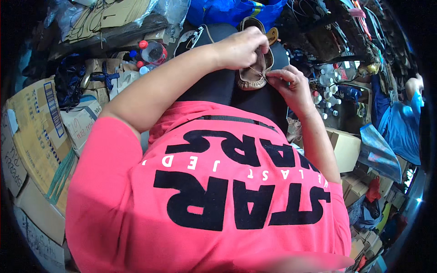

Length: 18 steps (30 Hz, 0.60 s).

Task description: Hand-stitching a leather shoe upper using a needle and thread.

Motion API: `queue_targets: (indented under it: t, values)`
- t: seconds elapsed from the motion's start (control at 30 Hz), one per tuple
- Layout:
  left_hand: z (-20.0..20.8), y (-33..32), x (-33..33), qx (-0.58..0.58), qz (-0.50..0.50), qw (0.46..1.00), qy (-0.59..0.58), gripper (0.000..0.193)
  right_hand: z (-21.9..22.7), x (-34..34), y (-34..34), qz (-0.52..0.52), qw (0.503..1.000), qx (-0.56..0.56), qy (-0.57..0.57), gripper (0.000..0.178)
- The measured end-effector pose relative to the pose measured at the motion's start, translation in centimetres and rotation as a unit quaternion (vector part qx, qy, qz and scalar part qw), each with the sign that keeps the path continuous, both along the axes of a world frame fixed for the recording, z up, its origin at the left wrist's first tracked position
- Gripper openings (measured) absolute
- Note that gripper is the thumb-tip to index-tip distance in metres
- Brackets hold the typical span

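On the person's lap, over dark trousers (218, 88), rests a tan shoe (251, 84), its gathered toe turned toward the body and its opening facing up. A pale thread (257, 71) crosses the opening near the toe and runs to the rim on the person's right

The left hand (245, 48) hangs over the middle of the shoe, the fingers curled inward and downward; their tips are partly hidden, so I cannot tell how nearly they close or what, if anything, they have hold of. The right hand (290, 85) is at the right rim beside the toe, thumb and forefinger brought together in a pinch on the edge where the thread meets it, the other fingers loosely bent. Just beyond the left hand, next to the shoe's far end, shows a small tan piece (272, 35)

A red shirt (104, 191) with big black lettering fills the lower part of the view, a black belt (227, 118) across its hem. Past the knees sits a blue bag (218, 13). To the left are a clear bottle (155, 53) with a red cap, a large carton (34, 129) and a white box (81, 122); to the right, small bottles (327, 81), a cream box (344, 151) and blue cloth (400, 129)
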<state>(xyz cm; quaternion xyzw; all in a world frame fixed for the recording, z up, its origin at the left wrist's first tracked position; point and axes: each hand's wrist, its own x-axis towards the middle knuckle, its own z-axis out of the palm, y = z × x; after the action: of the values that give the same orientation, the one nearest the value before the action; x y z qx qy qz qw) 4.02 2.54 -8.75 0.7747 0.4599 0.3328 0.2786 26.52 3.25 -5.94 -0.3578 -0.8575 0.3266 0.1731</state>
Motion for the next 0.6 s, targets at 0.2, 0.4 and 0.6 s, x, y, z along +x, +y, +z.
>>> queue_targets:
  t: [0.2, 0.4, 0.6]
  values:
    - [1.9, -5.5, -2.3, -0.041, 0.080, 0.996, 0.005, 0.034, -0.1, 0.9, -2.2, 0.023, 0.986, 0.146, -0.072, 0.035]
    - [0.8, -6.9, -1.0, 0.169, 0.152, 0.949, 0.218, 0.016, -0.5, 1.4, -1.6, 0.007, 0.997, 0.046, -0.068, 0.039]
    - [-0.3, -5.1, -1.0, 0.100, 0.088, 0.984, 0.114, 0.016, 0.1, 1.6, 1.0, 0.032, 0.994, -0.087, -0.063, 0.041]
